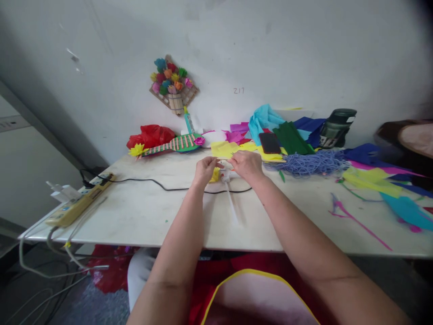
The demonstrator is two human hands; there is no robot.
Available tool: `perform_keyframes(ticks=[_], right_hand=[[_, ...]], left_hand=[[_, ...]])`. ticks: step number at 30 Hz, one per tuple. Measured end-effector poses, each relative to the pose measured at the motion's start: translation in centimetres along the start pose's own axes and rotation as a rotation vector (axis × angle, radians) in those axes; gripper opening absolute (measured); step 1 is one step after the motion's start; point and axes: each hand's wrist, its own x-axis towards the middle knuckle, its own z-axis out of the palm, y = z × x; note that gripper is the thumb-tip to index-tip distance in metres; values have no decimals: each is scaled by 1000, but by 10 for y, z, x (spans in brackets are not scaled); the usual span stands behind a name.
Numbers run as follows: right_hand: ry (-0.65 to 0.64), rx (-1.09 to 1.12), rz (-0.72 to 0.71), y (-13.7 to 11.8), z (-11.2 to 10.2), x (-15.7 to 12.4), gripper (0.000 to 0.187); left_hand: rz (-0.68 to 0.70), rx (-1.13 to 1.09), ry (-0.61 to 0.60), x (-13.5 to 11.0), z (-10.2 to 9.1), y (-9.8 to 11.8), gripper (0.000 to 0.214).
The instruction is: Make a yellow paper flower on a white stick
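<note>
Over the middle of the table, my left hand (205,171) and my right hand (247,164) are close together, fingers pinched on a thin pale stick (223,158). The stick spans the gap between them, and its far end seems to stick out past my right hand. Just below the hands lies what looks like a hot glue gun (226,176), partly hidden by my right hand. A long translucent glue stick (232,205) points from it toward me. A small yellow piece (215,175) is beside my left fingers, too blurred to name.
A black cord (155,181) runs from the power strip (81,203) across the table. Behind stand a green paper lute (182,143), crepe paper (265,119), a phone (269,143) and a dark bottle (336,128). Purple yarn (307,162) lies at right.
</note>
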Motion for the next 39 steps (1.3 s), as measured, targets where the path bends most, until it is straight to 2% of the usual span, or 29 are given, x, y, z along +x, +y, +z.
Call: perform_keyframes(ticks=[5,8,12,14,21,24,26,29,34,39], right_hand=[[10,20,-1,2,-1,1,22],[20,20,-5,4,1,1,21],[40,4,-31,4,4,0,21],[40,0,-31,4,5,0,20],[53,7,-42,3,5,0,19],[54,12,-54,4,7,0,19],[56,7,-61,5,9,0,20],[62,-9,-69,6,11,0,20],[78,-25,-67,3,9,0,20],[101,6,-41,0,7,1,21]], left_hand=[[-3,-111,-74,-4,-1,8,32],[7,-113,-107,-3,-2,6,35],[5,75,-32,4,-3,-8,33],[9,98,-14,6,-3,-13,32],[-17,-112,-53,2,0,-5,30],[-41,-132,-63,1,1,-3,30],[-44,-65,-47,2,2,-5,28],[-20,178,4,4,2,-6,21],[96,620,81,-2,3,8,23],[157,713,170,-9,4,19,25]])
